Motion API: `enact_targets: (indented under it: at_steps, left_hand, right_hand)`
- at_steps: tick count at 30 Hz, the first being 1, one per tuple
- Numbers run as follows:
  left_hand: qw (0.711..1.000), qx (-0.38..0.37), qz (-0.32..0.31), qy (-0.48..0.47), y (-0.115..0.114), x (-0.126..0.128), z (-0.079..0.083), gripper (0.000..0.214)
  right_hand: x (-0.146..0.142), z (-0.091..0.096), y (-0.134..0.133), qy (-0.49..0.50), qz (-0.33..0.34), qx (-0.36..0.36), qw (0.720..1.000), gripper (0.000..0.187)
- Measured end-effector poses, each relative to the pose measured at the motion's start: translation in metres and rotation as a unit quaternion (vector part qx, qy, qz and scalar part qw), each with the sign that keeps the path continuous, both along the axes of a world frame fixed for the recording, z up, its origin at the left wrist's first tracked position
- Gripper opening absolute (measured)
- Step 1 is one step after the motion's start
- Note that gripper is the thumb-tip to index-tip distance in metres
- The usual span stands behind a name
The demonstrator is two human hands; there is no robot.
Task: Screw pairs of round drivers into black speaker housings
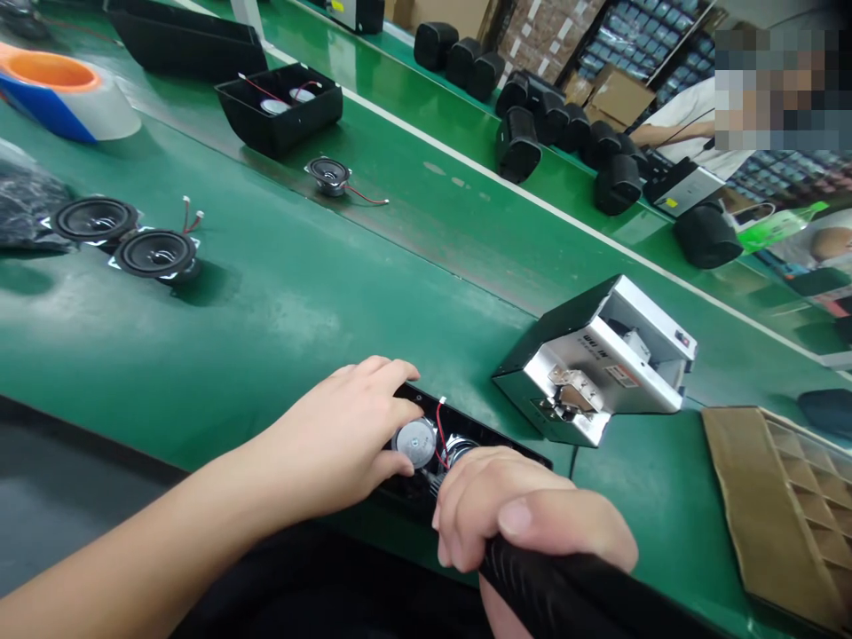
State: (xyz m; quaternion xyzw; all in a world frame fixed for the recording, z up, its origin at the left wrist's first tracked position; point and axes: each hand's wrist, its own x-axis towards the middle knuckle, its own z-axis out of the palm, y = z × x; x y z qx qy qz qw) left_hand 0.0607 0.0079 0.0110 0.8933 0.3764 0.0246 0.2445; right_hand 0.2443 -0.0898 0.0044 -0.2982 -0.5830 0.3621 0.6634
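My left hand (352, 435) is at the left end of an open black speaker housing (506, 437), fingers curled over its far rim. Its thumb and index finger lie on either side of a round speaker (415, 443) seated magnet up inside. A second speaker (459, 449) sits to the right, partly covered by my right hand (532, 515). That hand is closed around a thick black handle that looks like an electric screwdriver (572, 590). Its tip points into the housing between the speakers; the exact contact is hidden. A thin red wire (440, 430) with a white plug rises between them.
A silver and black dispenser-like machine (599, 364) stands beyond the housing. Cardboard dividers (759, 515) lie at right. Loose speakers (156, 253), a tape roll (67, 93) and another open housing (280, 111) are at left. Across the belt, a person (692, 115) is near several black speaker boxes (519, 146).
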Motion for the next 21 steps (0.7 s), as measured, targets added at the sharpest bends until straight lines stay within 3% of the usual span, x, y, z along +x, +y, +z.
enact_targets:
  at_steps: [5, 10, 17, 19, 21]
  left_hand:
    - [1.0, 0.019, -0.004, -0.017, -0.003, -0.002, -0.004, 0.036]
    - [0.999, 0.013, 0.011, -0.034, -0.003, -0.004, -0.006, 0.034]
    - [0.998, 0.002, 0.022, -0.061, -0.003, -0.007, -0.01, 0.035]
    - [0.995, -0.002, 0.026, -0.099, -0.003, -0.012, -0.017, 0.039]
    - [0.988, -0.006, 0.025, -0.15, -0.004, -0.021, -0.026, 0.044]
  right_hand:
    - [-0.007, -0.012, -0.005, -0.007, -0.014, 0.019, 1.0, 0.023]
    - [-0.009, -0.012, -0.003, 0.017, -0.02, 0.006, 1.0, 0.028]
    - [-0.015, -0.03, 0.0, 0.035, -0.057, 0.015, 0.998, 0.017]
    - [-0.009, -0.036, 0.009, 0.019, -0.026, -0.004, 0.999, 0.019]
    - [0.0, -0.033, 0.019, -0.01, 0.013, -0.045, 0.999, 0.033]
